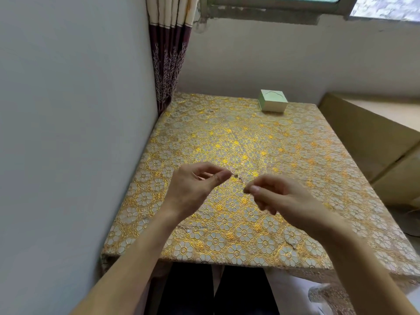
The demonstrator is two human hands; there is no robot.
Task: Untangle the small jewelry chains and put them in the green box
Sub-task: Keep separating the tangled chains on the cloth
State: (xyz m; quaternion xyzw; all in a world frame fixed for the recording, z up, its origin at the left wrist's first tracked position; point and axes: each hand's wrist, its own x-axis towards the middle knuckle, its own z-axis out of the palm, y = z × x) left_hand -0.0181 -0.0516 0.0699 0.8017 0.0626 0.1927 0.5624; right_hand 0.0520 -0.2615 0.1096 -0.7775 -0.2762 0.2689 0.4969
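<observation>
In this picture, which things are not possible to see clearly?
1. Head view: the chain between the left hand and the right hand is too thin to count strands or knots.
2. Head view: the chain's ends are hidden by the pinching fingertips.
3. Head view: the inside of the green box is hidden by its own top and walls.

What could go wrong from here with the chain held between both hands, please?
The thin chain is pinched between the left hand and right hand, so harder pulling might tighten a knot or snap it. If dropped, it could be hard to spot on the busy gold floral tablecloth.
</observation>
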